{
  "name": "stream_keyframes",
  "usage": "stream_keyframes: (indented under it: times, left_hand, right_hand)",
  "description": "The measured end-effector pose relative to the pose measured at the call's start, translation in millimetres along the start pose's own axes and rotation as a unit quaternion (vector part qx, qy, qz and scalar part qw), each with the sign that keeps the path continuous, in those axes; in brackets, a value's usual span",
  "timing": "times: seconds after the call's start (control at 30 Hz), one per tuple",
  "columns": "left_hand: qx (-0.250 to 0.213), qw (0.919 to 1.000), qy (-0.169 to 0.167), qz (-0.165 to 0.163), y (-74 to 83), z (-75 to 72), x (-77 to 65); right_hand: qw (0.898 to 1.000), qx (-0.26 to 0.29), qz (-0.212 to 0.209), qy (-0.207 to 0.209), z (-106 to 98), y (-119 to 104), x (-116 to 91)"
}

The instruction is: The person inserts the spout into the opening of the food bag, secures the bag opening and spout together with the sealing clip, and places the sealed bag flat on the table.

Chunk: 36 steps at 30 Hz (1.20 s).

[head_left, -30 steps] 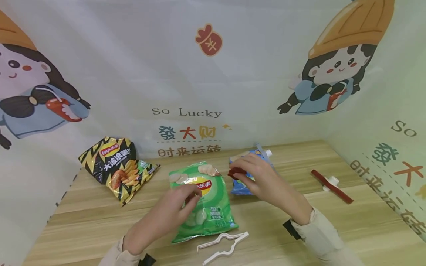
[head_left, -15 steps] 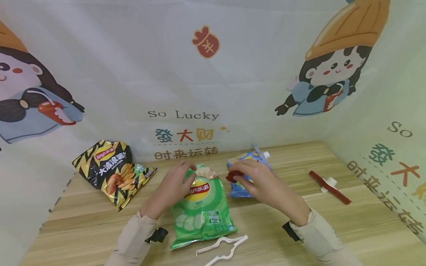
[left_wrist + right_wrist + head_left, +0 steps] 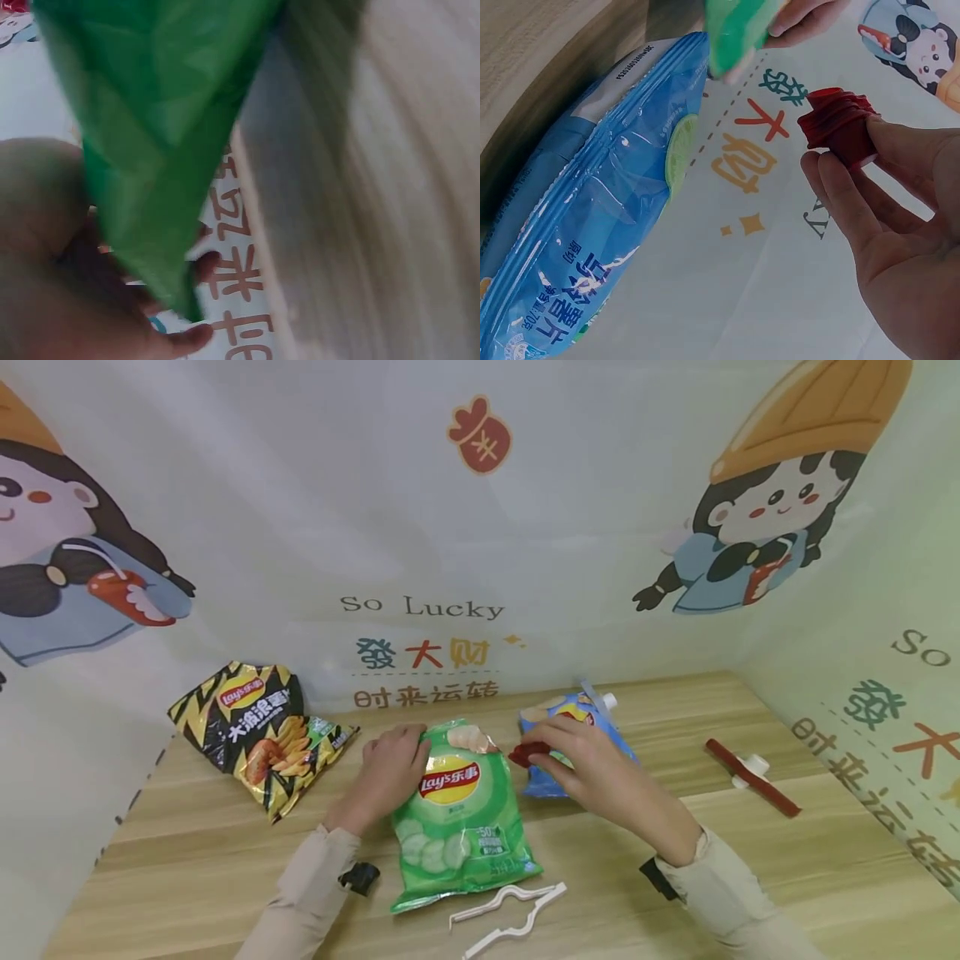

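Observation:
A green Lay's chip bag (image 3: 468, 806) lies face up in the middle of the table. My left hand (image 3: 386, 772) grips its upper left corner; in the left wrist view the green corner hangs between thumb and fingers. Over the blue chip bag (image 3: 546, 785), my right hand (image 3: 600, 768) pinches a small red ribbed, threaded plastic cap (image 3: 840, 127) between thumb and fingertips. In the right wrist view the blue bag's sealed edge shows beside that hand, apart from it. A grey-blue stick clip with a white spout (image 3: 609, 701) sits at the blue bag's top.
A black and gold chip bag (image 3: 251, 718) lies at the back left. White hinged clip (image 3: 557, 891) rests in front of the green bag. To the right is a red sealing stick (image 3: 772, 795) with a white spout (image 3: 756, 766). A printed cloth (image 3: 420, 527) surrounds the table.
My left hand has moved from over the green bag up and left to its upper corner and taken hold there. The right hand stays near the blue bag with the red cap.

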<state>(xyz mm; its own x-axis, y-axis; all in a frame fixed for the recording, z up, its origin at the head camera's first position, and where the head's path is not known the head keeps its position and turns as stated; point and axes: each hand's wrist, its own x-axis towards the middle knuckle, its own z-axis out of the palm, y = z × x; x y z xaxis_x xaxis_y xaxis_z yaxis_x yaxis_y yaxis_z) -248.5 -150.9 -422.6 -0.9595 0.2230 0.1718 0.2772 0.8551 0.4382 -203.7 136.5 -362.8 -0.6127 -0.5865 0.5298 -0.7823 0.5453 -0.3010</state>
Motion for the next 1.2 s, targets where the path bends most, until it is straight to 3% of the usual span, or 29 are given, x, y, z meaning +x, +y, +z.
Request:
stream_keyframes:
  times: [0.17, 0.27, 0.57, 0.83, 1.2]
  left_hand:
    - [-0.014, 0.9981, 0.055, 0.025, 0.7, -1.2, 0.7]
    - [-0.026, 0.9961, 0.072, 0.045, 2.8, -5.0, -0.7]
    - [-0.041, 0.9933, 0.068, 0.085, 13.0, -24.0, -6.5]
    - [-0.024, 0.9867, 0.087, 0.135, 31.3, -47.4, -14.0]
    - [-0.024, 0.9769, 0.098, 0.188, 51.6, -73.7, -28.1]
  right_hand:
    - [1.000, 0.005, 0.000, 0.006, 2, 2, 0]
    - [1.000, 0.001, 0.012, 0.001, 3, 2, -1]
    - [0.999, 0.007, 0.032, 0.002, 2, 2, -1]
    - [0.995, 0.052, 0.049, 0.065, -3, 3, 1]
    - [0.992, 0.063, 0.037, 0.106, -10, -3, 1]
